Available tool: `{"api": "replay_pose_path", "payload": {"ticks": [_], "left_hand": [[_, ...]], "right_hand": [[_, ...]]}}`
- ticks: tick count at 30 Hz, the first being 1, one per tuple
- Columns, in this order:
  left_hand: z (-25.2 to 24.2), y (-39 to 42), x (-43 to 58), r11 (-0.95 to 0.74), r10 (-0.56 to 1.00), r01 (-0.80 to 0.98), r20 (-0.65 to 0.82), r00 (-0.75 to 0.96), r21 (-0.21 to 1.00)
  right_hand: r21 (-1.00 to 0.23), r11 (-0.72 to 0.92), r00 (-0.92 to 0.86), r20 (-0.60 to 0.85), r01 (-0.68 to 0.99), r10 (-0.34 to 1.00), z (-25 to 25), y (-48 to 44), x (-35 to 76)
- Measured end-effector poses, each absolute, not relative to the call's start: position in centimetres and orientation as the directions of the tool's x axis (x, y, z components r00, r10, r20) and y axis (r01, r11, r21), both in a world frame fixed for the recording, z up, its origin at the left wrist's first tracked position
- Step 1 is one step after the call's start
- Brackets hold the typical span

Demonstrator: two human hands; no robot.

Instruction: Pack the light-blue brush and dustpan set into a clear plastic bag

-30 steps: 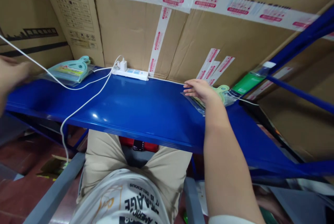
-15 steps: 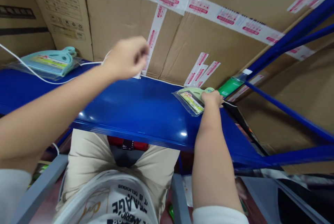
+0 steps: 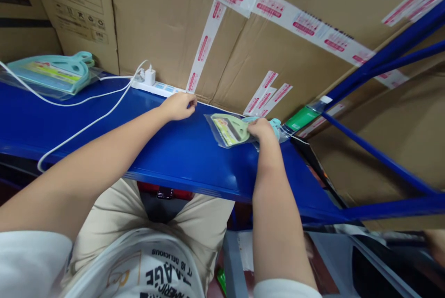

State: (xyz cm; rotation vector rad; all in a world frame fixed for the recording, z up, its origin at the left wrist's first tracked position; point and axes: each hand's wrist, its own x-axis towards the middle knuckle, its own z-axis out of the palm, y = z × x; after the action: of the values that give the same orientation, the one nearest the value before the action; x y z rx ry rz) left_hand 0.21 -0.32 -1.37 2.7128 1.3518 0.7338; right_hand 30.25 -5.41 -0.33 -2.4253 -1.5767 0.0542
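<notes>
My right hand (image 3: 261, 129) pinches the handle end of a light green mini dustpan (image 3: 233, 127) in a clear plastic bag with a yellow label. Behind that hand, a light blue dustpan (image 3: 276, 124) in plastic lies on the blue shelf board, partly hidden by my wrist. My left hand (image 3: 180, 105) is over the board, just in front of the white power strip (image 3: 158, 87). Its fingers are loosely curled, thumb apart from them, nothing between. Another bagged light blue dustpan (image 3: 52, 73) lies at the far left.
A bottle with a green label (image 3: 301, 118) leans in the right corner by the blue metal frame (image 3: 378, 147). White cables (image 3: 86, 129) trail across the left of the board (image 3: 181, 149). Taped cardboard boxes (image 3: 167, 29) form the back. A phone (image 3: 165, 193) is below the board's edge.
My right hand has drawn the green dustpan leftward, uncovering a blue one behind it. My left hand has come down and slightly right, bringing the power strip and its plug into sight.
</notes>
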Motion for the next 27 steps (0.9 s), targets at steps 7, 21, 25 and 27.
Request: {"api": "replay_pose_path", "payload": {"ticks": [7, 21, 25, 27], "left_hand": [[-2.2, 0.0, 0.8, -0.568, 0.823, 0.776, 0.195, 0.533, 0.274], [-2.7, 1.0, 0.5, -0.453, 0.889, 0.805, 0.268, 0.372, 0.384], [-2.3, 0.7, 0.4, -0.344, 0.939, 0.783, 0.175, 0.296, 0.518], [-2.0, 0.5, 0.4, -0.297, 0.953, 0.767, 0.129, 0.273, 0.569]], "right_hand": [[-0.463, -0.289, 0.335, 0.019, 0.838, 0.942, 0.4, -6.2, 24.5], [-0.809, -0.288, 0.242, -0.186, 0.513, 0.952, -1.1, -5.7, 22.1], [-0.854, -0.256, 0.273, -0.141, 0.453, 0.952, -1.2, -5.5, 22.4], [-0.853, -0.254, 0.312, -0.114, 0.457, 0.943, -1.3, -5.3, 22.3]]}}
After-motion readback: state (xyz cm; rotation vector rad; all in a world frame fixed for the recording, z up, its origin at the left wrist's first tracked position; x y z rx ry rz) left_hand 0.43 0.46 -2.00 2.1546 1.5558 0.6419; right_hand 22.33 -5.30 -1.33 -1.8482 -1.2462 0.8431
